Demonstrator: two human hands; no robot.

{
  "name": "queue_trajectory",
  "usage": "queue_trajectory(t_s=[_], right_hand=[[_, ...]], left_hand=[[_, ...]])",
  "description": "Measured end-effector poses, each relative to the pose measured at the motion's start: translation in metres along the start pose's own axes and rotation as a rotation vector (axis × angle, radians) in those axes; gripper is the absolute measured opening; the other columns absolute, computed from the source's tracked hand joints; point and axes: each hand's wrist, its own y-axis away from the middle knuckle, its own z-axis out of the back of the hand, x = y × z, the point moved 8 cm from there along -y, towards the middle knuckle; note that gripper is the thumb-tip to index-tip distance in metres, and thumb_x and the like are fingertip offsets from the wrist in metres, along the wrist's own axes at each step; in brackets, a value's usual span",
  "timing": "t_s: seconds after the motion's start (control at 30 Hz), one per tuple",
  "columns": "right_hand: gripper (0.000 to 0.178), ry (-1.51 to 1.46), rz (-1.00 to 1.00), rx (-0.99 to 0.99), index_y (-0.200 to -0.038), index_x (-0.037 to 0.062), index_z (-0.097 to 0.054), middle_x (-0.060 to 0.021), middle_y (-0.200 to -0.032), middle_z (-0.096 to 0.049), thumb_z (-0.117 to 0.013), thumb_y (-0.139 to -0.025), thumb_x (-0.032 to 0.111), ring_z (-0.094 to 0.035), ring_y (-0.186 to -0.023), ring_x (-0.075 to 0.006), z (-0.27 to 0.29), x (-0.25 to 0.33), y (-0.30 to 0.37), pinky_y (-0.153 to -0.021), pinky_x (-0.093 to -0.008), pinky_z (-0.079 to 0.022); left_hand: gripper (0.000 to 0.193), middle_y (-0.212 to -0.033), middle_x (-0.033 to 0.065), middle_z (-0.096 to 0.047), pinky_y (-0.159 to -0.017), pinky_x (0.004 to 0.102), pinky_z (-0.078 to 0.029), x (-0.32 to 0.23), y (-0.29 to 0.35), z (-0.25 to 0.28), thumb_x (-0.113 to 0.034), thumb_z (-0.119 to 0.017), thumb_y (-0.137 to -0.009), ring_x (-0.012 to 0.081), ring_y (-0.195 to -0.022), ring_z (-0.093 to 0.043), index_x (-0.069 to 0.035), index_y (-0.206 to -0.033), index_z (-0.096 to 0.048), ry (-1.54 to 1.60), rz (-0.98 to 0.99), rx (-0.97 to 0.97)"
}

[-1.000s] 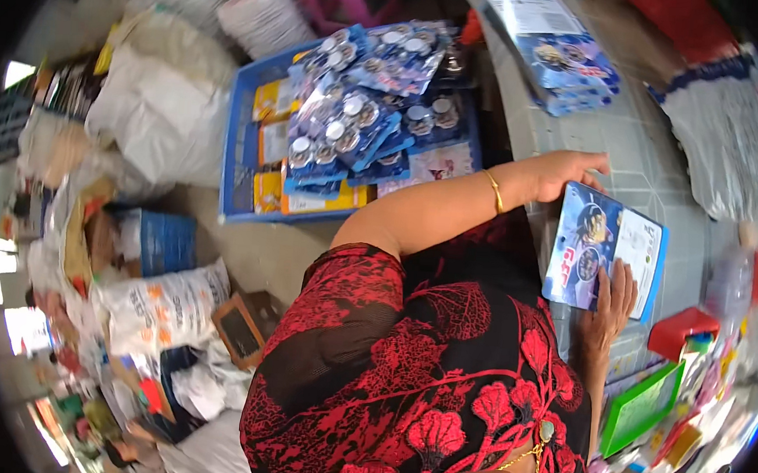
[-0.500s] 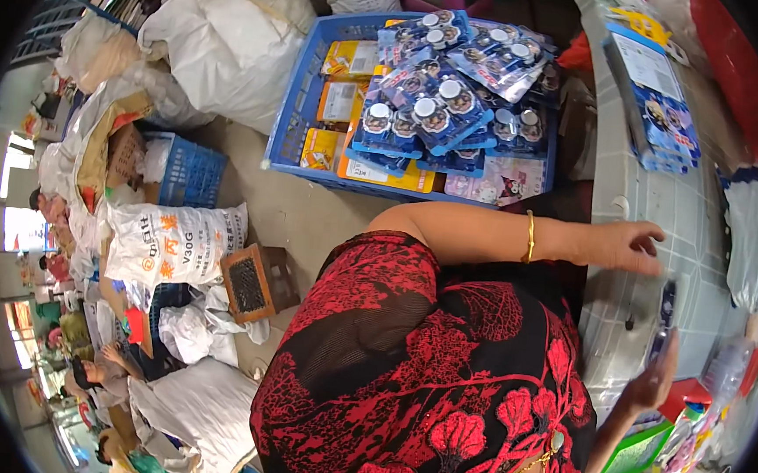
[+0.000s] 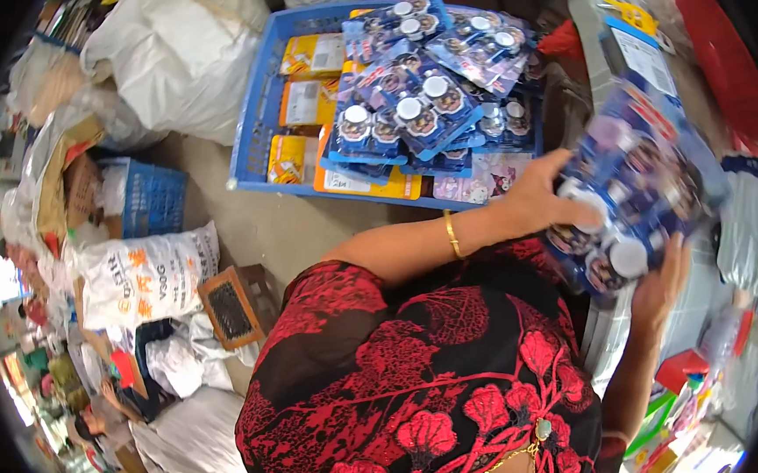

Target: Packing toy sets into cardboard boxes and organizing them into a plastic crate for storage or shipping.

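Left of blue plastic crate (landmark), front to back: white woven sack w/ orange print, upper face toward viewer; small blue basket, approx. level w/ crate's lower edge; lg. white sack, bulging, nearest crate. Wood-framed item w/ dark panel, below crate's L corner; exact kind can't be told.

Inside crate, L side: yellow packs w/ white labels, in a column. Inside crate, ctr. to R: piled blister packs, blue, white round caps, heaped loosely, overlapping, some tilted.

R of crate's lower R corner: L hand, gold bangle at wrist; thumb laid over front of held blister pack, other fingers mostly hidden behind it.

R of crate, raised: held blister pack, blue, white round caps facing up; motion-blurred, qty. (one or more) can't be told.

Farther R of crate: blue-edged card w/ white panel, on checked tabletop; R hand, fingers closed on held pack's lower R edge, tips partly hidden; red box, lower; clear plastic bags, stacked, farthest from crate.
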Motion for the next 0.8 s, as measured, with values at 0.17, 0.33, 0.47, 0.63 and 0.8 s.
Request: queue_trajectory(t_s=[0.17,0.33,0.47,0.63,0.8], right_hand=[[0.039,0.415,0.314,0.304,-0.124,0.0046,-0.052,-0.0118,-0.118,-0.057,-0.058,-0.088,0.019,-0.053,-0.110,-0.0274,-0.043,0.002,-0.011,-0.093,-0.0351,-0.041],[0.039,1.187,0.661,0.497,-0.108,0.0071,-0.059,-0.0112,-0.131,-0.046,-0.069,-0.071,0.012,-0.035,-0.128,-0.0339,-0.068,-0.026,0.006,-0.105,-0.0497,-0.027],[0.039,1.271,0.626,0.323,-0.108,0.0070,-0.059,-0.0075,-0.135,-0.041,-0.066,-0.070,0.007,-0.027,-0.133,-0.0339,-0.074,-0.045,-0.008,-0.105,-0.0515,-0.026],[0.042,1.196,0.659,0.282,-0.112,0.0077,-0.059,-0.0057,-0.134,-0.043,-0.061,-0.070,0.001,-0.027,-0.133,-0.0341,-0.070,-0.050,-0.020,-0.106,-0.0507,-0.026],[0.044,1.124,0.690,0.238,-0.113,0.0088,-0.059,-0.0044,-0.133,-0.047,-0.052,-0.072,-0.006,-0.029,-0.133,-0.0330,-0.062,-0.057,-0.023,-0.106,-0.0524,-0.025]], left_hand=[[0.044,-0.095,0.0080,-0.063,-0.075,0.0314,-0.053,0.006,-0.005,0.087,-0.017,-0.079,-0.070,0.0168,-0.082,-0.063,0.000,-0.104,-0.057,0.157,0.098,-0.315],[0.044,-0.098,0.0104,-0.065,-0.076,0.0363,-0.055,-0.008,0.004,0.181,-0.018,-0.079,-0.070,0.0222,-0.085,-0.065,-0.001,-0.105,-0.057,0.361,0.039,-0.476],[0.049,-0.103,0.0105,-0.063,-0.079,0.0363,-0.054,-0.025,0.025,0.221,-0.016,-0.079,-0.072,0.0213,-0.089,-0.064,-0.001,-0.110,-0.053,0.326,-0.033,-0.597],[0.054,-0.107,0.0121,-0.061,-0.078,0.0362,-0.054,-0.051,0.045,0.227,-0.011,-0.078,-0.071,0.0218,-0.091,-0.063,0.002,-0.115,-0.049,0.205,-0.154,-0.693],[0.046,-0.102,0.0099,-0.063,-0.075,0.0342,-0.055,-0.085,0.054,0.201,-0.010,-0.077,-0.071,0.0203,-0.087,-0.064,0.001,-0.110,-0.055,0.104,-0.181,-0.632]])
